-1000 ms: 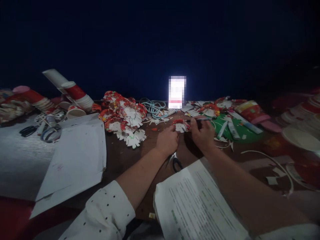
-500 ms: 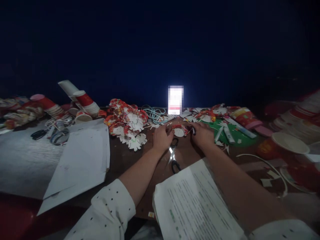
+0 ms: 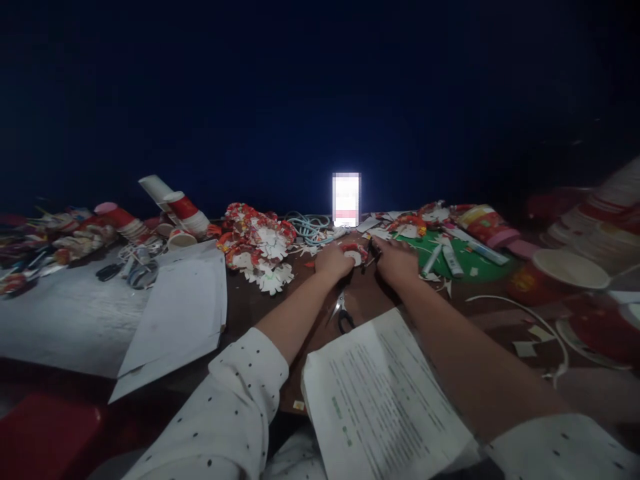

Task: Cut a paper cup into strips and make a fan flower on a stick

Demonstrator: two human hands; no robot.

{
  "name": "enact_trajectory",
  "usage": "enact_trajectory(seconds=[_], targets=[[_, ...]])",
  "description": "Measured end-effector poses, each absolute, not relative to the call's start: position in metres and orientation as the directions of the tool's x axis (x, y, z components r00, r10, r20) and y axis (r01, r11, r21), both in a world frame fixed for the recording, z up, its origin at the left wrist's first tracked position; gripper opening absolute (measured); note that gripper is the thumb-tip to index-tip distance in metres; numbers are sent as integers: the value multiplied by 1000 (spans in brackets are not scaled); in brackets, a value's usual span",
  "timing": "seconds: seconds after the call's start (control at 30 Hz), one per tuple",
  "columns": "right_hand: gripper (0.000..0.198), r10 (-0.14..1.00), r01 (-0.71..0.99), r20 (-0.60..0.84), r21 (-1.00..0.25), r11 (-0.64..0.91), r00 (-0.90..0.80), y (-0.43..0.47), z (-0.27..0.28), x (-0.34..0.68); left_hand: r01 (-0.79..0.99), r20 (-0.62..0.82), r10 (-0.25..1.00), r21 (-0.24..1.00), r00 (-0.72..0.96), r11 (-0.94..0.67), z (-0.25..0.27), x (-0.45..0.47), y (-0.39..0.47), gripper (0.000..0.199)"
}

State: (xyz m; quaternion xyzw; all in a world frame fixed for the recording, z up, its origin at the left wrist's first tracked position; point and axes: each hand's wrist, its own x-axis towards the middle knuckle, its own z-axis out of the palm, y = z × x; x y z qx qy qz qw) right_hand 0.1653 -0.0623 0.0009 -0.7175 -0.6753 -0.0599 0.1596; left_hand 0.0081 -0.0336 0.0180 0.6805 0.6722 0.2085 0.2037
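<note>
Over brown tabletop (image 3: 367,293), outstretched left hand (image 3: 334,261) pinches cutout (image 3: 355,255), right hand (image 3: 399,262) curls round pen (image 3: 371,249).

Brown tabletop (image 3: 369,299) strewn with paper scraps (image 3: 525,349); scissors (image 3: 342,305) laid centrally; white sheets (image 3: 175,310) spread at left, green sheet (image 3: 489,271) at right.

Small red-and-white paper piece (image 3: 354,255), rim curved and red, centre of scene; dark pen-like object (image 3: 372,249) just right, details dim.

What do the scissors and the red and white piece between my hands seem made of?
Silver and black scissors: shiny metal blades, by their glint; dull handles, probably plastic. Rounded red and white piece: likely matte paper or card, from its glareless face; too small to be sure.
</note>
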Motion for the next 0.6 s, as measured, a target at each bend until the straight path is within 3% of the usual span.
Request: enact_trajectory(seconds=[0.1, 0.2, 0.3, 0.37, 0.47, 0.53, 0.6], targets=[[48, 928, 963, 356, -270, -12, 111, -61, 2, 165, 742, 79, 994, 671, -70, -1, 6, 10, -28, 41], [47, 893, 888, 412, -458, 29, 184, -57, 3, 166, 527, 159, 976, 848, -150, -58, -6, 7, -20, 44], [41, 857, 766, 440, -636, 88, 268, -51, 1, 166, 333, 194, 950, 937, -246, -105, -13, 1, -14, 40], [40, 854, 626, 420, -765, 151, 307, -48, 0, 162, 260, 259, 921, 948, -290, -185, -15, -2, -12, 37], [49, 922, 262, 236, -952, 157, 307, -49, 2, 149, 226, 344, 893, 932, -291, -285, -15, 1, -14, 37], [55, 961, 51, 126, -992, 117, 247, -52, 5, 136, 216, 378, 885, 920, -272, -326, -13, 5, -18, 38], [55, 972, -21, 117, -992, 124, 204, -57, 7, 126, 222, 399, 879, 911, -259, -348, -10, 11, -24, 37]])
